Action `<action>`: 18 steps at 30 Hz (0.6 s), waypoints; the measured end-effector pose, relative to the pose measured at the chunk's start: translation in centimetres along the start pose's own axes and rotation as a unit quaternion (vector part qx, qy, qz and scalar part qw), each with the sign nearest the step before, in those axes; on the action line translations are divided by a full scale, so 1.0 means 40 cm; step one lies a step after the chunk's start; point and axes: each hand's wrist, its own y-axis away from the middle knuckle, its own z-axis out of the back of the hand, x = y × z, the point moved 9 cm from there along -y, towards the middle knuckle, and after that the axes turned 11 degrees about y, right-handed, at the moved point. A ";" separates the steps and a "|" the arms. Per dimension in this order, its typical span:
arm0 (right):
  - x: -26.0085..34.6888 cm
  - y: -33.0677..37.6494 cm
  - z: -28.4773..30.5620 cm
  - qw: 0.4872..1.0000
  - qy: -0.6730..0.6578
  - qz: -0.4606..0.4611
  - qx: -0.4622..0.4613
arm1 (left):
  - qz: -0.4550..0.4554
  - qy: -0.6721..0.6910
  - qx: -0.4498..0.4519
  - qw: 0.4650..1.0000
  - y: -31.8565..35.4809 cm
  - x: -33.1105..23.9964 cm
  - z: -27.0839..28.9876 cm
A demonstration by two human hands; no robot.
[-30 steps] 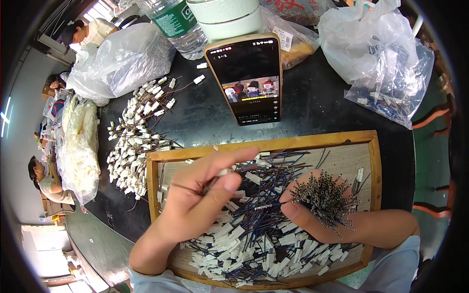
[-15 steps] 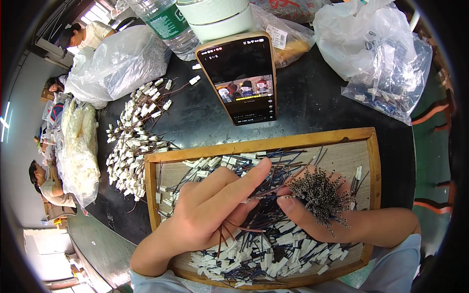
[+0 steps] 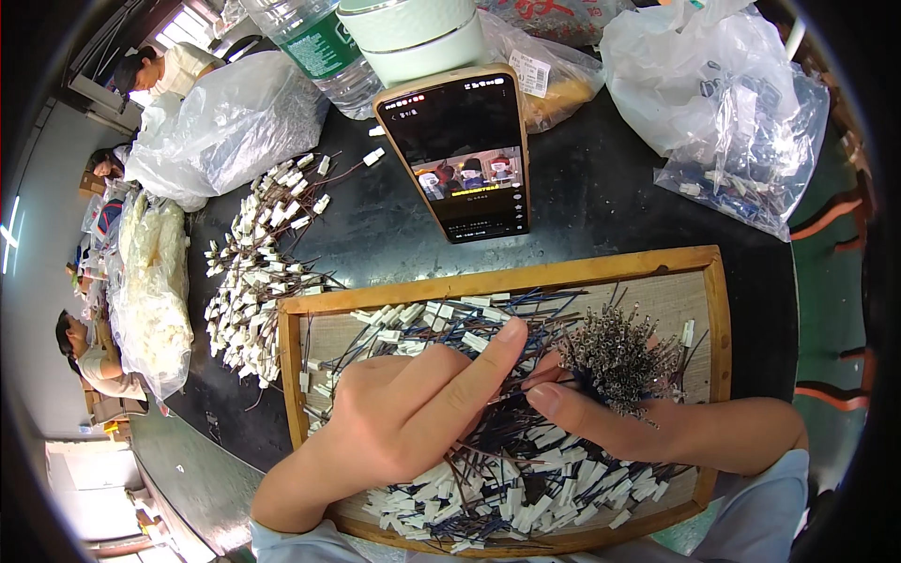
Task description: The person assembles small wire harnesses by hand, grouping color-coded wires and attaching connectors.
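Dozens of dark wires (image 3: 619,361) are bunched in the right hand (image 3: 605,422), up above the right half of the wooden tray (image 3: 507,279). The fingers are curled around the bunch and the thumb is pointed leftward; the wire tips are turned upward in one round head, presumably so that they can all be seen at once. Over the tray's middle now, the left hand (image 3: 408,403) is held close by that thumb, index finger stretched out, the other fingertips tucked from sight: whether anything is pinched there cannot be told.

Inside the tray, white connectors (image 3: 526,502) are heaped most thickly along the near side, within easy reach, and are probably stopped from straying by the raised rim. Left of the tray, another pile (image 3: 249,300) is spread on the dark bench (image 3: 601,206), perhaps so that the two lots are not mixed. Beyond the tray, a phone (image 3: 465,206) is stood upright, apparently backed by a pale green container (image 3: 413,42), its lit screen faced toward the tray, likely for easy viewing. Past the tray's far right corner, a plastic bag (image 3: 713,84) is set, presumably out of the way.
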 end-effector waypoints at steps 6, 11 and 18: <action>-0.003 -0.001 0.005 1.000 0.003 0.000 -0.010 | -0.009 0.005 -0.004 1.000 -0.005 -0.003 0.006; 0.000 0.005 -0.004 0.999 -0.005 0.033 -0.013 | -0.007 -0.049 0.066 0.997 -0.012 -0.021 -0.021; 0.006 -0.008 -0.013 0.997 0.040 0.068 0.022 | -0.040 -0.075 0.058 0.995 -0.004 -0.021 -0.031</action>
